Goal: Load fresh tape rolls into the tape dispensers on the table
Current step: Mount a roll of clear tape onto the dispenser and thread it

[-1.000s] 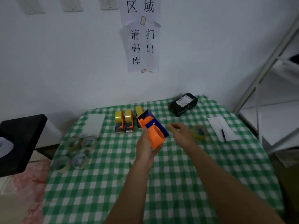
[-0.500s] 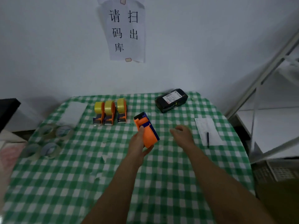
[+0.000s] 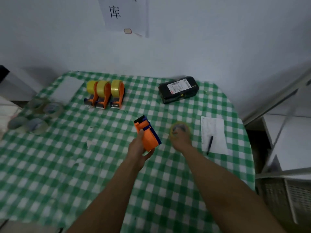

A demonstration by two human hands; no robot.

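Dispenser: the empty orange-and-blue plastic tape dispenser (image 3: 148, 137) is held tilted above the middle of the green-and-white checked desk (image 3: 101, 165) by the left hand (image 3: 138, 147). The fingers curl round its lower end and the thumb lies along the orange side.
Fresh roll: the yellowish clear tape roll (image 3: 180, 127) lies flat on the desk just right of the dispenser, under the right hand (image 3: 181, 140). Blur hides whether those fingers are spread over it or already pinching it.
Risk, grip: a flat roll gives little edge, so a shallow pinch could let it slide or drop on lifting.
Risk, neighbours: the white paper sheet (image 3: 217, 125) and dark pen (image 3: 210, 143) lie just beside the roll, and a sweeping pickup could drag them.
Risk, loading: with only 1 hand holding the dispenser's end, it may twist when the roll is pushed on.
Already loaded: 3 orange dispensers with yellow rolls (image 3: 105, 94) stand side by side at the back.
Change: 0.5 s ago the right hand hung beside the dispenser, fingers loosely curled. Now it is down on the roll, and the left hand's grip is unchanged.
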